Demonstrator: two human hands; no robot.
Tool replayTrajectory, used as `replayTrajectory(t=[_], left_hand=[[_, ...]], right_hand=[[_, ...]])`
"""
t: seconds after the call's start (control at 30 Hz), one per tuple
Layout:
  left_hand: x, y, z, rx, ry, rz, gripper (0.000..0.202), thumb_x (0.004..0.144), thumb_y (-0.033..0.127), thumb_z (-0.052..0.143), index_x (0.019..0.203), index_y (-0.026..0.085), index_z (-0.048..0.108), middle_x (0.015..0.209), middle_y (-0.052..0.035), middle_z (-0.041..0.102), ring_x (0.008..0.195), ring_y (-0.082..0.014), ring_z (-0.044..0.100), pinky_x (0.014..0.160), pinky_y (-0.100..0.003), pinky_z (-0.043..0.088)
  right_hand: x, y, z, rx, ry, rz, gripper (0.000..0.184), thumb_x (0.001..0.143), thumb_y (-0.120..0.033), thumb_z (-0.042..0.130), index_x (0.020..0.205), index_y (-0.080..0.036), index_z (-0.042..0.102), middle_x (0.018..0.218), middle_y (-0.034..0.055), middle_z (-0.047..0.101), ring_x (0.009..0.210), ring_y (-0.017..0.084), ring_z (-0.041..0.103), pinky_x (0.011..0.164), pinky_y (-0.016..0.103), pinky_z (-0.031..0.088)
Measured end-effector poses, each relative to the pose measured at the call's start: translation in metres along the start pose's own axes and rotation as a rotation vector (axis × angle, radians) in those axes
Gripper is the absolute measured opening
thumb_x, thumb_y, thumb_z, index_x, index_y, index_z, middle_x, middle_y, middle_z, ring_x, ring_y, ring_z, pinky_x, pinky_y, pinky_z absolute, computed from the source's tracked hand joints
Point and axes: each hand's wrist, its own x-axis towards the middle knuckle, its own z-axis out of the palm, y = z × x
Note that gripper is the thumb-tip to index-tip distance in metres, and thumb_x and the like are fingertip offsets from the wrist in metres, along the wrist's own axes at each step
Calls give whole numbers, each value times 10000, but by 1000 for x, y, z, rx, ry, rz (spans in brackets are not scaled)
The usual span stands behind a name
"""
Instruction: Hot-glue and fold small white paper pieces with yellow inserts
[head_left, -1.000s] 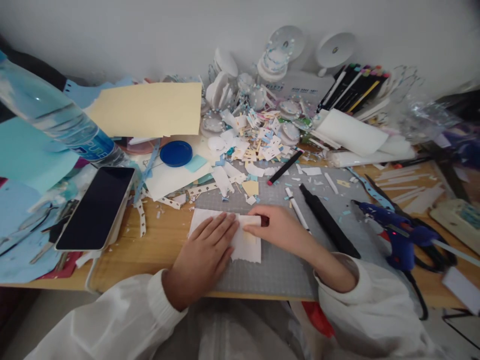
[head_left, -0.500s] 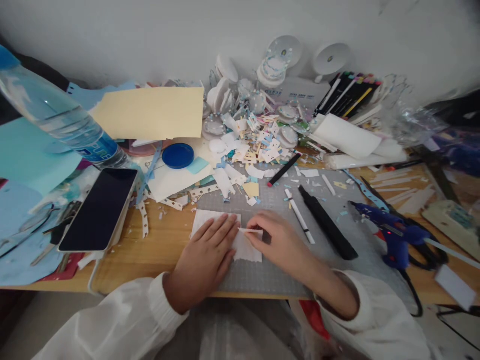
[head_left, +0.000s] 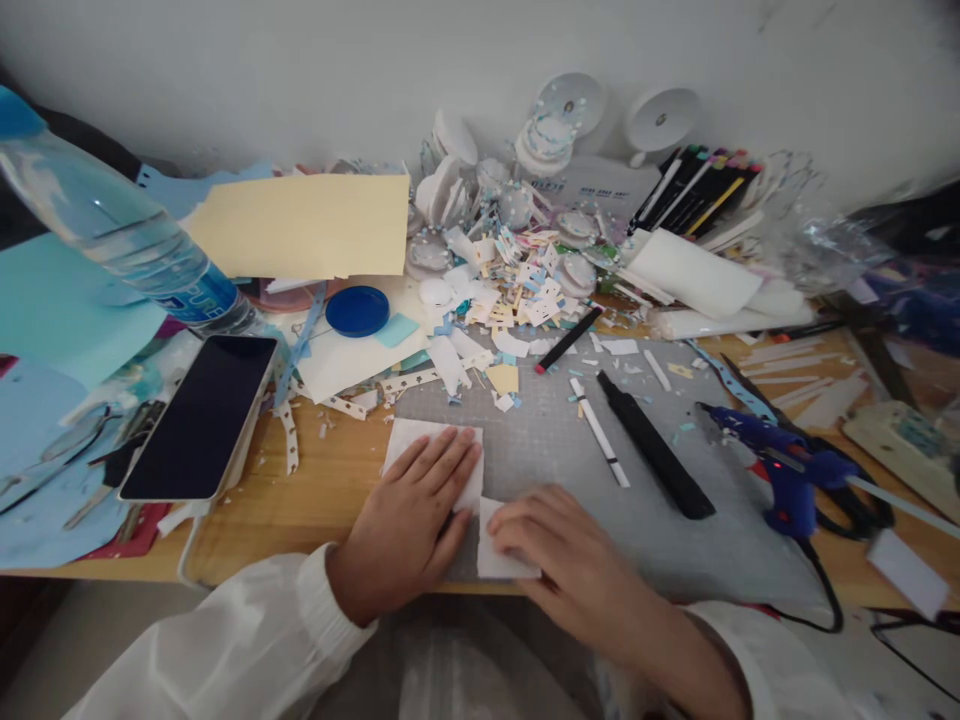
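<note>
My left hand [head_left: 420,500] lies flat with its fingers stretched out, pressing a white piece of paper [head_left: 401,432] onto the grey cutting mat [head_left: 555,425]. To its right, my right hand [head_left: 574,560] is slightly blurred. Its fingers curl over a second white piece of paper [head_left: 495,562] near the mat's front edge, with the thumb below. A gap separates the two pieces, and the second one has a ragged edge. Beyond my right hand lie a white pen [head_left: 600,433] and a black marker-shaped case [head_left: 656,447].
A blue hot glue gun [head_left: 787,470] rests at the right. On the left are a phone [head_left: 201,420] and a water bottle [head_left: 127,220]. Paper scraps [head_left: 525,290] pile up at the back, beside a blue lid [head_left: 358,311] and a cream sheet [head_left: 307,225].
The paper has come apart into two pieces. My right hand has moved down and slightly right with one piece. My left hand has stayed flat in place.
</note>
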Motion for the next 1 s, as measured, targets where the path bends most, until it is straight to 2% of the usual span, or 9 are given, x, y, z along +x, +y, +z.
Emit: replayTrajectory(t=[0.2, 0.27, 0.37, 0.47, 0.53, 0.67, 0.8, 0.9, 1.0], left_hand=[[0, 1, -2, -1, 6, -4, 594, 934, 280, 423, 1484, 124, 262, 1553, -95, 291, 1439, -246, 248, 1165, -437, 246], [2, 1, -1, 0, 27, -2, 557, 939, 267, 426, 1463, 118, 312, 1530, -107, 340, 1420, -254, 294, 1149, -445, 276], [7, -1, -1, -2, 64, 8, 433, 944, 201, 432, 1371, 138, 463, 1455, -109, 466, 1350, -261, 414, 1073, -446, 376], [11, -12, -11, -6, 129, -2, 336, 935, 128, 429, 1223, 174, 595, 1269, -85, 641, 1154, -249, 590, 920, -414, 480], [14, -26, -27, 19, 198, -49, 314, 937, 123, 416, 1148, 191, 637, 1051, -65, 728, 932, -229, 666, 827, -396, 503], [26, -60, -73, 223, 484, -272, 346, 979, 256, 383, 1240, 191, 600, 891, -76, 699, 895, -272, 655, 850, -424, 477], [50, -84, -97, 331, 559, -418, 389, 1004, 330, 312, 1322, 221, 509, 1092, -76, 658, 1115, -324, 580, 979, -522, 413], [63, -85, -88, 323, 435, -371, 471, 945, 437, 466, 1352, 201, 443, 1320, -108, 552, 1260, -387, 462, 1027, -592, 360], [59, -66, -73, 249, 438, -330, 516, 902, 459, 542, 1345, 211, 446, 1423, -129, 459, 1345, -387, 361, 1082, -578, 313]], right_hand=[[-26, -24, -13, 438, -175, -5, 138, 848, -124, 596, 871, -254, 555, 906, -3, 702, 869, 158, 622, 805, 313, 473], [-35, -23, -15, 599, -99, 71, 108, 861, -149, 593, 863, -257, 582, 873, -3, 705, 828, 144, 642, 767, 287, 488], [-40, -9, -12, 625, 169, 304, 18, 844, -229, 619, 830, -235, 611, 807, 16, 681, 754, 151, 643, 673, 262, 506], [-31, 9, -7, 634, 388, 534, 147, 812, -355, 645, 874, -229, 600, 743, 11, 643, 638, 149, 616, 535, 239, 496], [-21, 17, -6, 715, 420, 594, 239, 797, -418, 646, 934, -240, 563, 719, -2, 630, 576, 143, 594, 475, 235, 478], [-5, 19, -4, 890, 390, 584, 381, 781, -463, 657, 1043, -267, 462, 752, -10, 653, 569, 150, 604, 484, 256, 496], [2, 13, -3, 946, 381, 557, 421, 779, -461, 664, 1068, -272, 423, 751, -13, 655, 548, 144, 593, 469, 254, 486], [3, 13, -3, 949, 383, 522, 398, 799, -434, 656, 1079, -276, 422, 725, -28, 643, 551, 136, 587, 483, 246, 484], [2, 14, -3, 948, 358, 501, 401, 819, -406, 645, 1116, -283, 405, 789, -17, 666, 622, 140, 618, 535, 248, 499]])
